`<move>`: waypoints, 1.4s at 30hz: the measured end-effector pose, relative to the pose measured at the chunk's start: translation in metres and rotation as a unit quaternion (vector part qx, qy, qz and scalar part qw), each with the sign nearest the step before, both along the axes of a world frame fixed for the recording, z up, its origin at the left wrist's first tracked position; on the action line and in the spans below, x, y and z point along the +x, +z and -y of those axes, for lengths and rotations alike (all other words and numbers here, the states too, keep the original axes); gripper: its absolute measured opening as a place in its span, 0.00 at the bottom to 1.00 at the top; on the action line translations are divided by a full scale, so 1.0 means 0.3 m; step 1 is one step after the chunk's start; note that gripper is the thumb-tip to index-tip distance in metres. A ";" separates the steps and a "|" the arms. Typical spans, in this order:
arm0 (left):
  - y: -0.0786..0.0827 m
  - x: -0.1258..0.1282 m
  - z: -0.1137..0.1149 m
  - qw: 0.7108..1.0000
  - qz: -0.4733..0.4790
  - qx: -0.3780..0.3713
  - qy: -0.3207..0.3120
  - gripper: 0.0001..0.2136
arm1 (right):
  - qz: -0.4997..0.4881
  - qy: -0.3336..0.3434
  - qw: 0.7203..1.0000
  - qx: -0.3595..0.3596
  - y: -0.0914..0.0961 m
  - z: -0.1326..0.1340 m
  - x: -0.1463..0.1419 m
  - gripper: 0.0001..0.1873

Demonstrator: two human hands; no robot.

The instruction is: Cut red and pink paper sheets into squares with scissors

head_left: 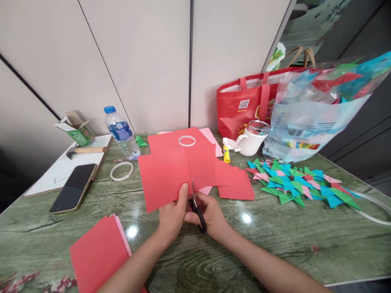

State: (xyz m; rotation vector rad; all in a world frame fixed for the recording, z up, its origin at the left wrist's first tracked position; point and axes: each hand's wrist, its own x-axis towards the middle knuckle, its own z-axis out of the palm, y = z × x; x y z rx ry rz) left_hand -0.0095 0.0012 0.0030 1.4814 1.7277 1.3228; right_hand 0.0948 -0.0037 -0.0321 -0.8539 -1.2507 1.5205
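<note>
My left hand (173, 217) grips a red sheet of paper (165, 177) near its lower edge, thumb on top. In my right hand (210, 215) is a pair of scissors (198, 213) with black handles, its blades at the paper's lower edge, beside my left thumb. The paper is held above the table, with a line running up it from the blades. Behind it lie a larger red sheet (171, 140) bearing a roll of white tape (187, 141), and several cut red pieces (236, 185) to the right.
A red paper stack (99, 252) lies front left. Left are a phone (73, 189), tape roll (121, 171), hammer (87, 150), box (77, 132) and bottle (120, 132). Right are a glue stick (226, 154), mug (252, 140), folded paper pieces (293, 183), red bag (233, 106) and plastic bag (305, 122).
</note>
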 end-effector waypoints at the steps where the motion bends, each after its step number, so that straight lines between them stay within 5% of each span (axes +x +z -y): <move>1: -0.002 0.000 0.000 1.000 -0.003 -0.001 -0.001 0.15 | -0.001 -0.001 1.000 0.000 -0.002 0.000 0.000 0.25; 42: -0.002 -0.002 0.002 0.999 0.010 -0.033 -0.011 0.15 | 0.017 -0.035 0.999 -0.027 0.014 0.019 -0.007 0.18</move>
